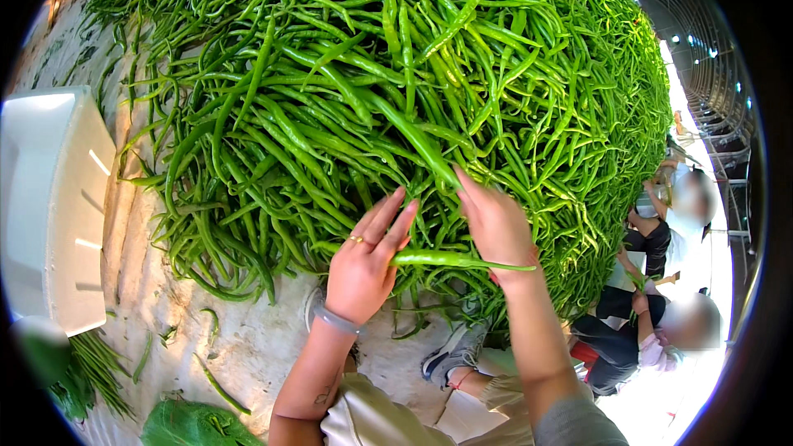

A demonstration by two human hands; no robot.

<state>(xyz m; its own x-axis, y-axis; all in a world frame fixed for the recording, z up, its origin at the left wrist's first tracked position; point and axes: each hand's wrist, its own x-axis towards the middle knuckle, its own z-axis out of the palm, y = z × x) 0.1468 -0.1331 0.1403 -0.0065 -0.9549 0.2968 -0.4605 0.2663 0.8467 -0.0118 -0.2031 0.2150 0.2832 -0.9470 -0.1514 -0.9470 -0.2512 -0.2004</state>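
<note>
Head view looks down on a person's two bare hands at the near edge of a huge heap of long green peppers (537, 99), spread over a pale ground sheet (132, 252). As far as can be judged, the work is at an early stage – the heap fills most of the scene, and only one pepper is plainly lifted from it, while a small bunch of slim green pods (101, 372) lies apart at the lower left, roughly parallel, beside a green bag-like thing (190, 424). That lifted pepper (438, 258) is in the left hand (362, 268), passing beneath the palm; the fingers there are nearly straight, slanting up and to the right, and seem to grip it with a thumb that is hidden. Its long axis runs almost level from left to right, a short end showing left of the hand and the thin tip pointing right, dipping slightly, across the front of the right wrist. The right hand (500, 235) reaches up into the heap, its fingers at the lower end of another long pepper (409, 132), whose axis slopes from upper left down to the fingertips; whether they pinch it or merely touch it cannot be told. A white box (78, 223) stands at the far left – well apart from both hands – and other people (611, 351) sit along the right side of the heap
</note>
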